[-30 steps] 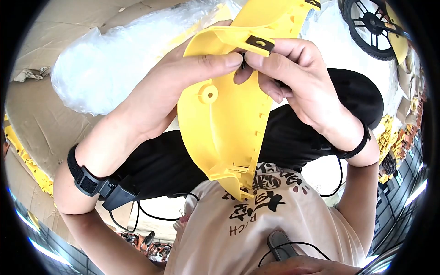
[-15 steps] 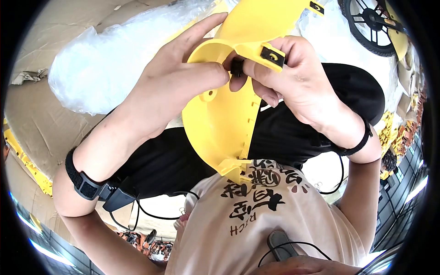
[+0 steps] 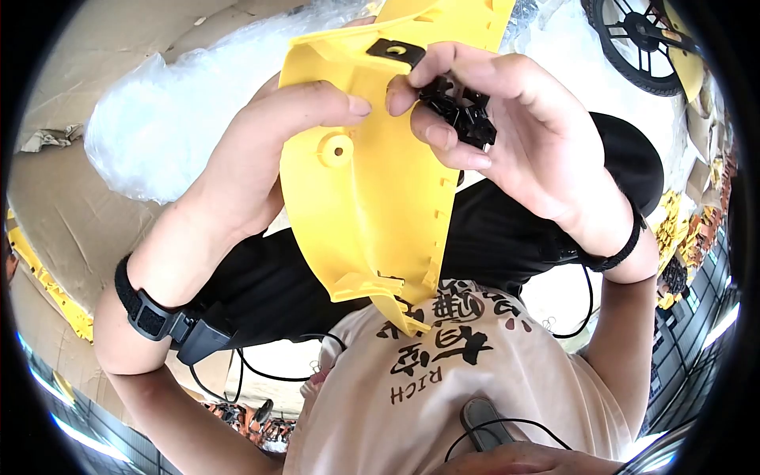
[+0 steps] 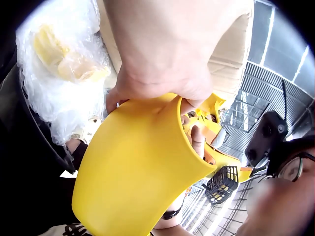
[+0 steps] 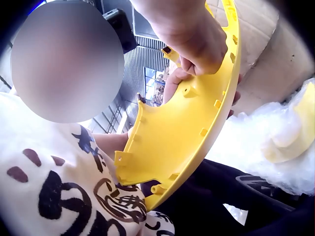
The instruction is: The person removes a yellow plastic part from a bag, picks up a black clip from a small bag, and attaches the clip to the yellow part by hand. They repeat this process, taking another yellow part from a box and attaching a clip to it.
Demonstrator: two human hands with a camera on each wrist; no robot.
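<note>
A curved yellow plastic shell [image 3: 372, 206] is held over the lap, its hollow side with round post and edge tabs facing up. My left hand [image 3: 265, 146] grips its left edge, thumb lying inside and fingers behind; the left wrist view shows the smooth outer face. A flat black clip [image 3: 388, 52] sits on a tab at the shell's upper rim. Beside that tab, my right hand [image 3: 538, 127] holds a cluster of small black clips [image 3: 461, 111] in its curled fingers, fingertips right at the tab. In the right wrist view, the back of this hand hides the clips.
A clear plastic bag [image 3: 158, 119] lies on cardboard [image 3: 71, 190] at the left, with something yellow inside in the left wrist view. A black spoked wheel [image 3: 641, 32] is at the upper right. More yellow parts [image 3: 47, 277] line the left edge. Cables run from the wrist straps.
The shell has shifted left and tilted. My right hand has turned so that the cluster of black clips shows in its fingers. My left thumb has drawn away from the right fingers.
</note>
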